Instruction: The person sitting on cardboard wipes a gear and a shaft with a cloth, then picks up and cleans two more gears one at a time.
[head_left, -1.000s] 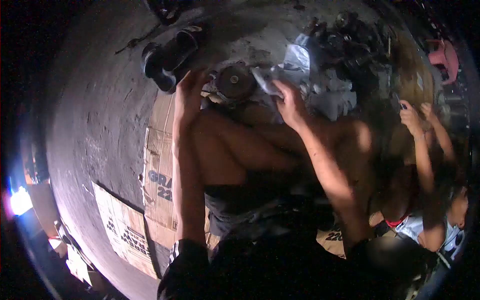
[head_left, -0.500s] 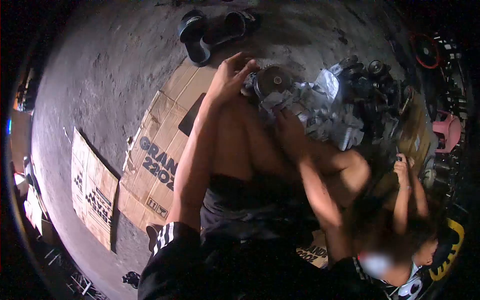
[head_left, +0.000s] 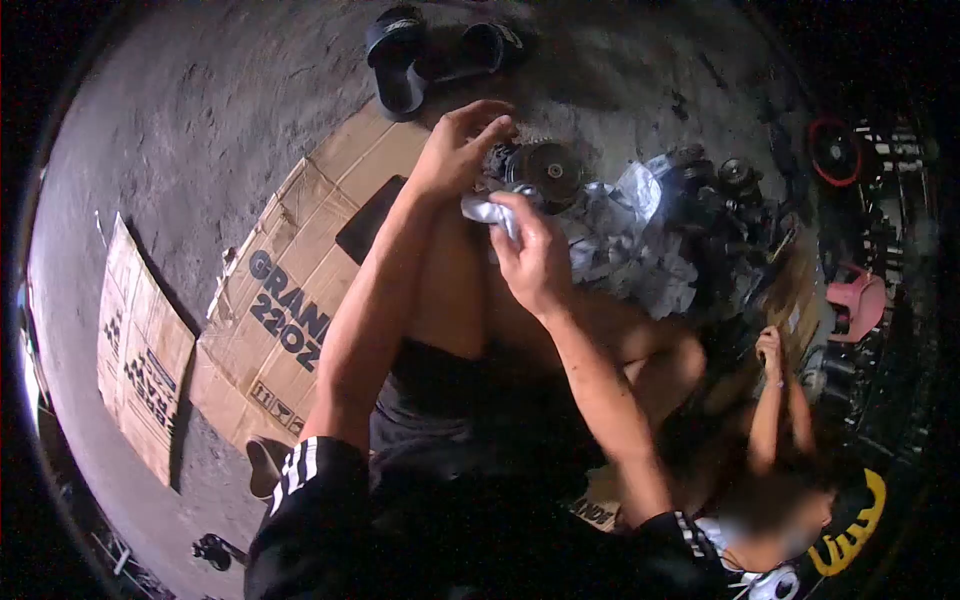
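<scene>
My right hand grips a crumpled white rag-like piece between thumb and fingers, just above my bent leg. My left hand is beyond the knee, thumb and fingers curved but apart, with nothing visible between them. Close beside its fingertips lies a dark round machine part with a flat face and a small hub. A heap of crumpled whitish scraps spreads to the right of that part.
Dark greasy metal parts are piled beyond the scraps. Flattened cardboard lies to the left, with a dark flat object on it. Black sandals are at the top. Another person sits at right, near a pink stool.
My right hand has come up and left from the scrap heap, bringing the white rag-like piece toward my left hand. The left hand keeps nearly the same pose.
</scene>
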